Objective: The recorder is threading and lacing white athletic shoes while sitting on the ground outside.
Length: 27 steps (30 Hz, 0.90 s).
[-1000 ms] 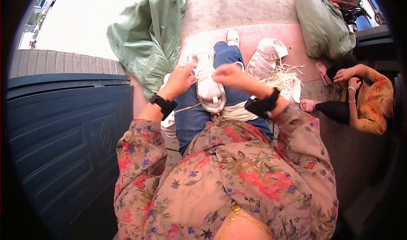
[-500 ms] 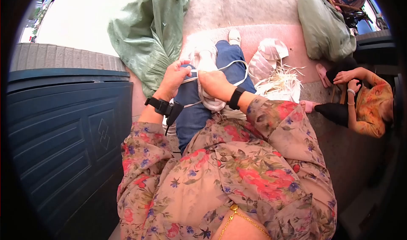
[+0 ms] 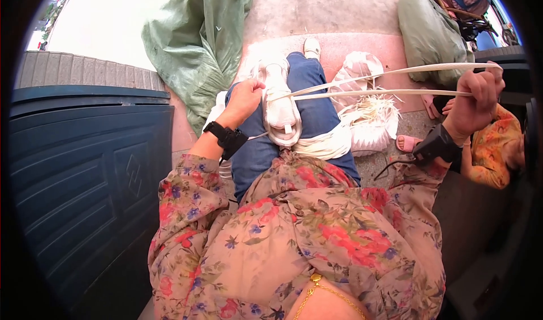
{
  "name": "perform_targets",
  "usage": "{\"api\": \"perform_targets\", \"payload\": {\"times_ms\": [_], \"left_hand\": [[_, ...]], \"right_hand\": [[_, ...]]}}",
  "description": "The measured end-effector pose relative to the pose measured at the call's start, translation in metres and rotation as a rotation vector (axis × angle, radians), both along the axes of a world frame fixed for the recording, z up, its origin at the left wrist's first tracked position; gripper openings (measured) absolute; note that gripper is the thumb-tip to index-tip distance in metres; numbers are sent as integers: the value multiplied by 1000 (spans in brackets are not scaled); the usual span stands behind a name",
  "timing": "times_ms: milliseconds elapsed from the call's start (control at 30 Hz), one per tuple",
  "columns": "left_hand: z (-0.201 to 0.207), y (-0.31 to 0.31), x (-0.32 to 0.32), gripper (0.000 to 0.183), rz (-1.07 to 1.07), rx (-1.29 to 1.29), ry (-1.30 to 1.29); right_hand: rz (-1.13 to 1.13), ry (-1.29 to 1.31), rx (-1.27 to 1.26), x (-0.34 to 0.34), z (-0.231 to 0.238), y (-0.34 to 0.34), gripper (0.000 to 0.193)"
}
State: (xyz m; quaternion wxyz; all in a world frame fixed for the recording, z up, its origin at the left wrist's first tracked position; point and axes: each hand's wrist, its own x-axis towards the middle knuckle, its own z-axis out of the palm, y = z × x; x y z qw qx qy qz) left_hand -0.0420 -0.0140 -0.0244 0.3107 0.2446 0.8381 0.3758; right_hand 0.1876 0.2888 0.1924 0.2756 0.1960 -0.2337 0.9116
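A white shoe (image 3: 281,112) lies on my lap, between the thighs of my blue jeans, its tongue and heel opening toward me. My right hand (image 3: 478,96) is stretched far out to the right, its fingers closed round a white shoelace (image 3: 390,93). Two taut strands of it run from the shoe's upper to that hand. Along the shoe's left side is my left hand (image 3: 244,100), its fingers curled closed; what they hold is hidden. A bundle of white laces (image 3: 323,145) rests over my right thigh.
White shoes (image 3: 359,68) and a pile of loose laces (image 3: 378,108) lie right of my legs. Green sacks stand at far left (image 3: 195,43) and far right (image 3: 427,34). A dark blue panelled door (image 3: 85,178) is at left. Another person (image 3: 492,145) sits at right.
My right hand has moved from the shoe far out to the right, drawing the lace strands straight. My left hand stays by the shoe, now curled closed. More of the shoe shows.
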Motion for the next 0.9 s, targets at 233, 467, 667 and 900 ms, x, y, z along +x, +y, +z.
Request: {"api": "perform_targets", "payload": {"times_ms": [233,467,667,900], "left_hand": [[10,8,0,15,-247,28,-304],[16,12,-25,14,-483,-86,-345],[30,7,-23,15,-385,-120,-553],[15,25,-18,17,-502,-161,-441]], "right_hand": [[-19,-34,39,-3,-9,0,6],[-8,-146,125,-5,-26,14,10],[38,-97,81,-5,-41,16,15],[-27,-128,281,4,-35,14,14]]}}
